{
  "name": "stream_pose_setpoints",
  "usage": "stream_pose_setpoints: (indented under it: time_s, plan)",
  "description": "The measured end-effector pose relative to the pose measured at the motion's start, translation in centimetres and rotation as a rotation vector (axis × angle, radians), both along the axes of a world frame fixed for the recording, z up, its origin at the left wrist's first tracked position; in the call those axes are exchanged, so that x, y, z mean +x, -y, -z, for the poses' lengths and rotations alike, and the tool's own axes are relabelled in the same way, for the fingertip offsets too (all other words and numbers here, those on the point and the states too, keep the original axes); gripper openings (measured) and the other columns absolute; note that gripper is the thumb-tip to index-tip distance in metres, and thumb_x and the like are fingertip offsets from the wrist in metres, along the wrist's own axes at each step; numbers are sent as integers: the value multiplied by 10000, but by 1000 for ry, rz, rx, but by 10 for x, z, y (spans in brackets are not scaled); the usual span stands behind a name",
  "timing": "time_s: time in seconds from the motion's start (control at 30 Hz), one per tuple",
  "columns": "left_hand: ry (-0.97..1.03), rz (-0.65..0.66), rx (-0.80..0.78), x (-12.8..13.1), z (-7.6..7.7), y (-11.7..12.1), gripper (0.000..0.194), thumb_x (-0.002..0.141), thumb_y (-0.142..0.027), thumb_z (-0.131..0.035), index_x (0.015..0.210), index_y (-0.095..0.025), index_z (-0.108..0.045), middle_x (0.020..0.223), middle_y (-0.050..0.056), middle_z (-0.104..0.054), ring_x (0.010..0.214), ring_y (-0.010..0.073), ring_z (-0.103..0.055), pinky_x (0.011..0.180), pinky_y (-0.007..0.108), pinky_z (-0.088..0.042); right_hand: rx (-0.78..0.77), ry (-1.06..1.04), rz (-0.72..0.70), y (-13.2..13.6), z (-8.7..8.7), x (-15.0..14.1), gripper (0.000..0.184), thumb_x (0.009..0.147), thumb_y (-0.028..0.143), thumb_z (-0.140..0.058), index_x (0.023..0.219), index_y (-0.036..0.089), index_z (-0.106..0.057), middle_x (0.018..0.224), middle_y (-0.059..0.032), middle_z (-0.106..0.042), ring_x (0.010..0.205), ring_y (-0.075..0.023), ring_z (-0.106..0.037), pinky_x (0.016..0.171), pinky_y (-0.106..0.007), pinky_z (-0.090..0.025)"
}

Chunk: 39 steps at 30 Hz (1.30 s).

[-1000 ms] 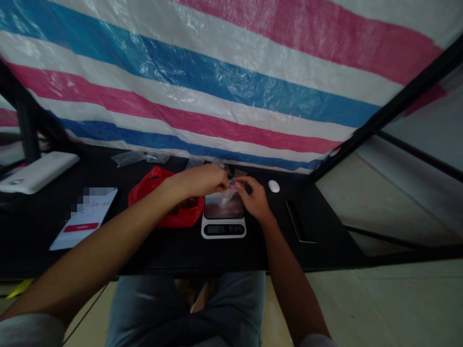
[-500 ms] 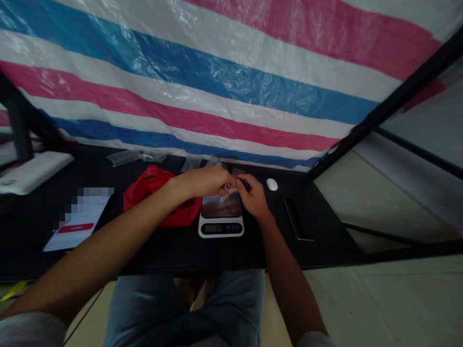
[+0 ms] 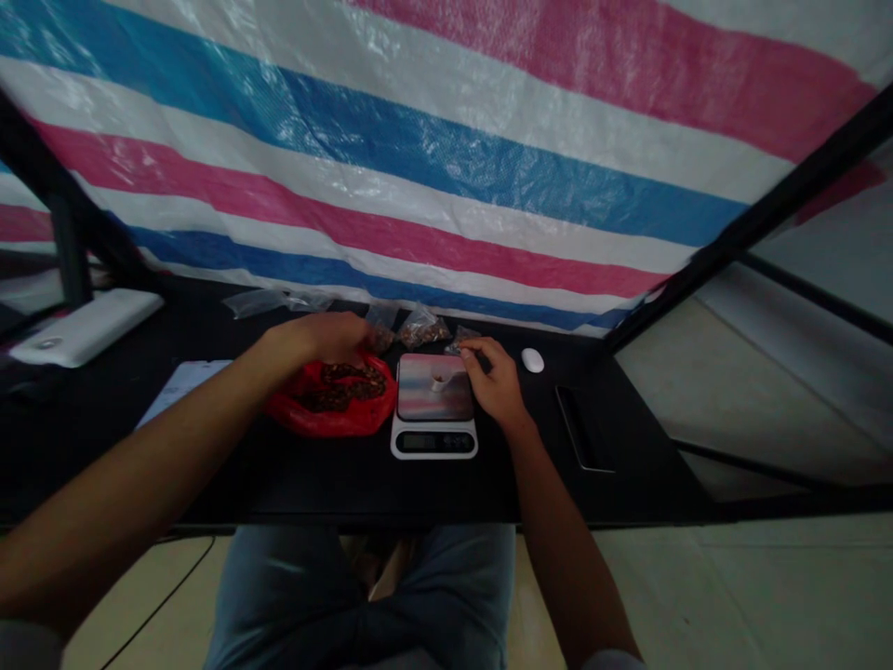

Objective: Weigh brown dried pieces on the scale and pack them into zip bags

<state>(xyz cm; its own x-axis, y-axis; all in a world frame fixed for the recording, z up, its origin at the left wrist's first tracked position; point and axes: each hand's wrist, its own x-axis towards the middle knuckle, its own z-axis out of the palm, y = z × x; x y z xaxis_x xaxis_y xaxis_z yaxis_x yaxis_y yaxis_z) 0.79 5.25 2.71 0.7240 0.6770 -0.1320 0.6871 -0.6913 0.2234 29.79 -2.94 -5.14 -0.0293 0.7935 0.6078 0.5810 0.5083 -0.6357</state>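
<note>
Head view: left hand [image 3: 341, 340] over the far rim of the red bag [image 3: 335, 423], finger state can't be told; right-hand [image 3: 494, 380] fingertips look pinched on a small clear bag [image 3: 441, 381] on the scale [image 3: 436, 440], mid-worktop [image 3: 363, 493]. Brown pieces [image 3: 353, 383] sit in the red bag, just left of the scale. Filled bags [image 3: 423, 329] near worktop's far edge. Step, probably: picking pieces out for the small bag. Next move calls for its mouth held open.
</note>
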Motion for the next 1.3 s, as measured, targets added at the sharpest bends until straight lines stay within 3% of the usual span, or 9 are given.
stream_pose_setpoints:
  time_s: [0.1, 0.33, 0.47, 0.63, 0.8, 0.9, 1.03, 1.13, 1.3]
  plan:
    - [-113, -34, -85, -9, -7, -1, 257, 888, -114, -596, 1030, -165, -805, 991, 75, -820, 827, 180, -717, 727, 230, -468, -1, 3, -1, 0, 0, 0, 159, 997, 326, -583, 993, 252, -724, 1030, -72, -761, 1017, -252, -687, 942, -435, -529]
    - [65, -93, 40, -36, -40, 1, 277, 917, -261, -545, 1032, -197, -789, 965, 42, -804, 849, 206, -692, 775, 252, -490, -3, 9, 5, 1, -1, -1, 162, 993, 333, -585, 984, 248, -723, 1015, -74, -760, 997, -258, -685, 931, -444, -524]
    - [-9, -135, 64, -47, -29, 1, 288, 911, -249, -531, 1062, -191, -770, 1041, 89, -784, 912, 247, -708, 829, 310, -505, -3, 12, 10, 0, -1, -1, 162, 989, 345, -589, 976, 254, -723, 1014, -75, -763, 994, -261, -685, 923, -446, -528]
    - [39, -101, 293, -42, -13, 25, 311, 947, -298, -544, 1169, -159, -712, 1199, 149, -711, 1095, 310, -666, 974, 398, -488, -2, 14, 11, 0, 0, 0, 173, 992, 355, -585, 985, 253, -724, 1015, -74, -763, 992, -262, -684, 916, -451, -534]
    - [35, -63, -53, -24, 4, 58, 422, 969, -517, -597, 1184, -177, -724, 1203, 128, -749, 1044, 295, -715, 871, 354, -515, 5, 28, 4, 0, 0, -1, 156, 991, 337, -588, 992, 259, -723, 1021, -73, -761, 996, -265, -681, 919, -453, -534]
    - [19, -116, -91, -17, 9, 74, 351, 936, -450, -651, 1141, -180, -740, 1175, 127, -769, 1018, 307, -729, 789, 338, -509, 7, 27, 0, 0, -1, -1, 147, 989, 322, -592, 992, 254, -723, 1025, -73, -762, 1000, -264, -684, 929, -456, -532]
    - [124, 32, -195, -16, 2, 92, 220, 953, -239, -548, 1039, -228, -751, 1016, 51, -787, 887, 223, -736, 751, 289, -504, -3, 30, 12, 1, 0, -1, 151, 986, 333, -597, 986, 255, -726, 1022, -72, -762, 1008, -266, -683, 933, -458, -536]
    - [146, 84, -233, -21, 3, 92, 331, 932, -121, -479, 1079, -235, -754, 1063, 41, -782, 945, 204, -734, 827, 274, -516, -3, 28, 4, 1, 0, -2, 150, 984, 333, -601, 988, 254, -728, 1025, -73, -763, 1013, -266, -682, 937, -461, -537]
    - [38, -59, -27, -35, 20, 63, 250, 947, -206, -561, 1098, -171, -757, 1225, 117, -724, 1028, 257, -701, 879, 319, -529, 6, 25, 1, 1, 0, -2, 136, 975, 303, -603, 975, 250, -728, 1016, -72, -763, 998, -262, -684, 924, -452, -538]
